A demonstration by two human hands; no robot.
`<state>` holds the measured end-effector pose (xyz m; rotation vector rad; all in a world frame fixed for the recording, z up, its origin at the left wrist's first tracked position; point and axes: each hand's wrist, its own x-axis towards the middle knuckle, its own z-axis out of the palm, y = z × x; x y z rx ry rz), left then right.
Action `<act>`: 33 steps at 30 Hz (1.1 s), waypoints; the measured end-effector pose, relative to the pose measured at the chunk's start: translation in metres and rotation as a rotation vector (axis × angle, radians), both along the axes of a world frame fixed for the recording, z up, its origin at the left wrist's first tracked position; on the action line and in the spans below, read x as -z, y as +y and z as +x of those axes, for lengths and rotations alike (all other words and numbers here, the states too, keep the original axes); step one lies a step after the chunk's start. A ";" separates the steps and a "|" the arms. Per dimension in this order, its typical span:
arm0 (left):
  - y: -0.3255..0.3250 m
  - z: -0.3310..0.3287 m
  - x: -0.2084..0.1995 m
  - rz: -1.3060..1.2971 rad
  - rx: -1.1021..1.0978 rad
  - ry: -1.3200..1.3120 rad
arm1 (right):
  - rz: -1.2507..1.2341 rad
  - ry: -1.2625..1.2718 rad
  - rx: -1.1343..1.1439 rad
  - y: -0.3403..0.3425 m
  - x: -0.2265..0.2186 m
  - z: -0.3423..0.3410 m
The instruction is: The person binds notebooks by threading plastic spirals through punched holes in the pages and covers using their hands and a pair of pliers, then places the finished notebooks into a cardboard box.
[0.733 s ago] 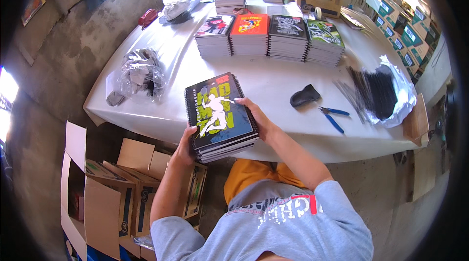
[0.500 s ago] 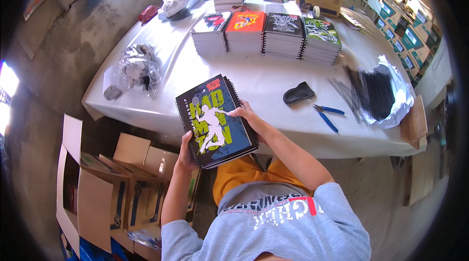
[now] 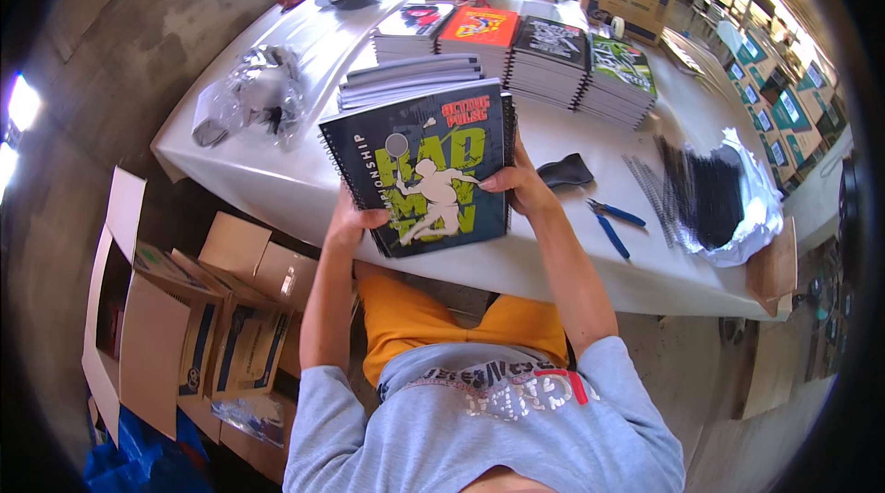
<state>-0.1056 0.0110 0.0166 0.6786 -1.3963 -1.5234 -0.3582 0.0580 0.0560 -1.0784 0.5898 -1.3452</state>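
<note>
Between both hands I hold a stack of spiral notebooks (image 3: 419,179), tilted up at the table's near edge. The top one has a dark cover with a white badminton player and lime lettering. My left hand (image 3: 355,218) grips the lower left side, thumb on the cover. My right hand (image 3: 519,183) clasps the right side, its thumb also on the front and its fingers mostly hidden behind. Behind the top edge, several white page blocks show fanned apart. Close to my right hand lie a black pouch (image 3: 569,170) and blue-handled cutting pliers (image 3: 612,225).
Notebook stacks with white (image 3: 415,18), orange (image 3: 479,27), black (image 3: 551,46) and green (image 3: 623,66) covers stand in a row on the white-covered table (image 3: 221,175). Black spiral wires (image 3: 710,184) lie at right, crumpled plastic (image 3: 263,92) at left. Cardboard boxes (image 3: 157,345) stand lower left.
The notebooks have been raised and tipped up toward me, and their page blocks now show spread behind the front cover. My left hand has moved up along the side. The view has shifted slightly.
</note>
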 end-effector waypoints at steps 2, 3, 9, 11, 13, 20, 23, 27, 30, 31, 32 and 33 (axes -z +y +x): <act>-0.029 -0.004 -0.005 -0.087 0.096 -0.040 | -0.099 0.075 0.036 -0.013 0.006 -0.015; -0.043 -0.003 -0.007 -0.115 0.137 -0.175 | -0.187 0.149 0.074 -0.020 0.011 -0.021; -0.076 -0.021 0.026 -0.069 0.251 -0.218 | -0.268 0.276 0.135 -0.048 0.052 -0.036; -0.084 -0.019 0.036 -0.035 0.276 -0.179 | -0.246 0.376 0.098 -0.050 0.054 -0.041; -0.083 -0.026 0.051 -0.055 0.325 0.007 | -0.197 0.464 0.065 -0.046 0.069 -0.049; -0.076 -0.018 0.070 -0.003 0.280 -0.274 | -0.005 0.616 -0.053 -0.040 0.075 -0.054; -0.078 -0.004 0.079 0.046 0.276 -0.477 | -0.173 0.765 0.104 -0.042 0.084 -0.052; -0.089 -0.005 0.090 0.025 0.310 -0.524 | -0.184 0.331 0.164 -0.043 0.071 -0.043; -0.080 -0.035 0.039 -0.073 0.327 -0.441 | -0.249 0.412 0.305 -0.030 0.059 -0.055; -0.081 -0.042 0.028 -0.119 0.345 -0.464 | -0.264 0.418 0.336 -0.025 0.055 -0.060; -0.087 -0.053 0.019 -0.092 0.350 -0.423 | -0.267 0.444 0.385 -0.023 0.048 -0.072; -0.089 -0.062 0.009 -0.056 0.347 -0.385 | -0.268 0.437 0.391 -0.021 0.037 -0.082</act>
